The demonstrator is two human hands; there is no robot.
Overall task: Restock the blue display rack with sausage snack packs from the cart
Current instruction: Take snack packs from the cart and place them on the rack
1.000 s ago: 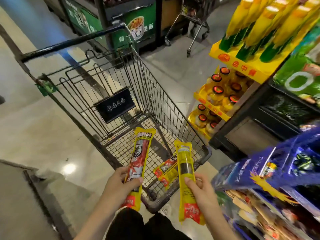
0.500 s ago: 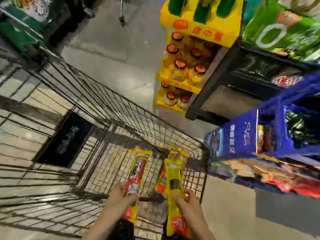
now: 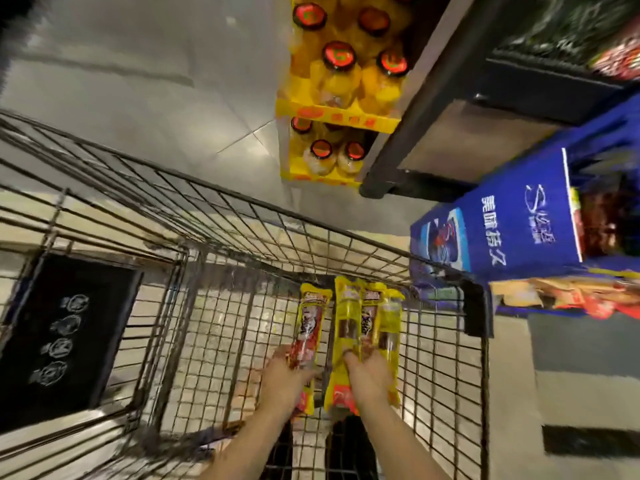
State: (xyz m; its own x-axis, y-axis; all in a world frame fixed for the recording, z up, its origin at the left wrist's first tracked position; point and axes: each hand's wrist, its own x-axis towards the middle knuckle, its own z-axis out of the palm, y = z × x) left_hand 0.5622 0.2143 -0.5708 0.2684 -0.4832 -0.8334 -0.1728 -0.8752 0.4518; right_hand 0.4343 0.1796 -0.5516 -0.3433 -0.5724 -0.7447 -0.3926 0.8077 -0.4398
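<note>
My left hand (image 3: 282, 382) grips a long yellow and red sausage snack pack (image 3: 308, 327) upright over the wire cart (image 3: 242, 216). My right hand (image 3: 369, 377) holds a yellow sausage pack (image 3: 344, 317) beside it, low inside the cart. Two more packs (image 3: 382, 320) sit right behind that one, under my right fingers; whether the hand holds them too is unclear. The blue display rack (image 3: 512, 223) stands to the right of the cart, with snack packs (image 3: 571, 296) on its lower shelf.
A yellow stand with orange juice bottles (image 3: 341, 74) rises ahead beyond the cart. A dark shelf unit (image 3: 433, 140) stands between it and the blue rack. A black sign plate (image 3: 65, 334) hangs on the cart's inner flap at left. Grey floor tiles lie beyond.
The view has tilted down and closer over the cart. Both hands, each with its pack, have dropped into the basket, and my right hand now lies against the packs on the cart floor.
</note>
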